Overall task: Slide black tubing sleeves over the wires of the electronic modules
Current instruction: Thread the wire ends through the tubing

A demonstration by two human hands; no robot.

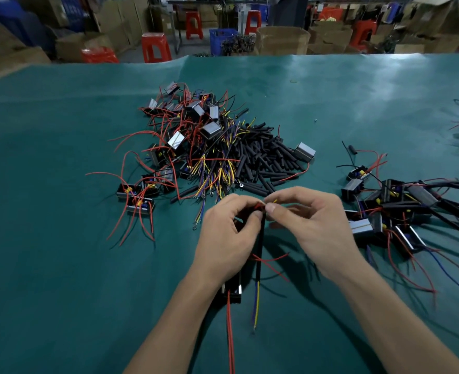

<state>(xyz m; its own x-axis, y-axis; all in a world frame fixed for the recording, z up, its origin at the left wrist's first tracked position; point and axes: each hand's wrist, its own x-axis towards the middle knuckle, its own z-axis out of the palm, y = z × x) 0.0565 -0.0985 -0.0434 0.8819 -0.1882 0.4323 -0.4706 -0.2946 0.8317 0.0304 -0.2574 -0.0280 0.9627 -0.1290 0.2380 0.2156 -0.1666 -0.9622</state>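
On the surface (61, 265), a heap of modules (180, 136) lies left of centre, with a pile of tubing sleeves (266, 157) touching its right side. A second group of modules (390, 206) lies well to the right. Both hands meet in front, between the heaps; stools (155, 47) and boxes (282, 40) stand behind

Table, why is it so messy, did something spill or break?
Nothing looks broken. The black sleeves lie heaped loose on the table, tangled with modules and their wires, so it looks spilled. One module sits apart at the heap's right edge. Both hands, left and right, pinch wires and a sleeve.
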